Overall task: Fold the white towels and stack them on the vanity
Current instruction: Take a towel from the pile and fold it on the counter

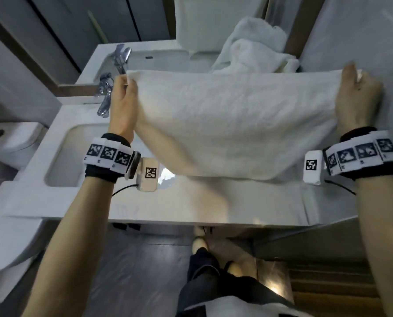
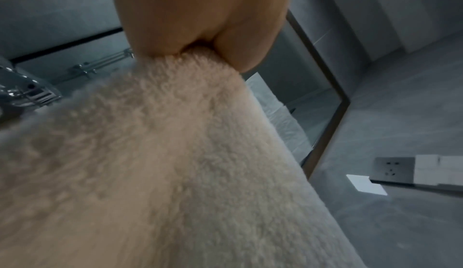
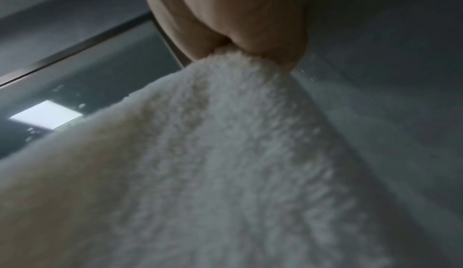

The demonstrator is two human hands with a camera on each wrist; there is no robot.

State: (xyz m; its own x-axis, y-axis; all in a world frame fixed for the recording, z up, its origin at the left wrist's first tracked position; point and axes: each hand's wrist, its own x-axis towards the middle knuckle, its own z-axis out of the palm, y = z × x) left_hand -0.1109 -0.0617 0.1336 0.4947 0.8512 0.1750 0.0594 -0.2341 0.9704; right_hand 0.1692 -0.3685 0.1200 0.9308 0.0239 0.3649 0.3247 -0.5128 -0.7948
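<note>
I hold a white towel (image 1: 234, 124) stretched wide above the white vanity (image 1: 191, 207). My left hand (image 1: 124, 88) pinches its top left corner, near the tap. My right hand (image 1: 355, 83) pinches the top right corner, close to the wall. The towel hangs doubled, with its lower fold just above the counter. In the left wrist view the thumb and fingers (image 2: 200, 40) clamp the fluffy towel (image 2: 155, 163). The right wrist view shows the same pinch by my right hand (image 3: 233, 42) on the towel (image 3: 213, 173). A heap of loose white towels (image 1: 255, 51) lies at the back right of the vanity.
A sink basin (image 1: 60, 161) lies left in the vanity, with a chrome tap (image 1: 106, 97) behind it. A mirror (image 1: 99, 19) backs the counter. A toilet (image 1: 14, 143) stands at far left. A wall socket (image 2: 393, 168) shows in the left wrist view. My legs stand on the dark floor (image 1: 133, 271) below.
</note>
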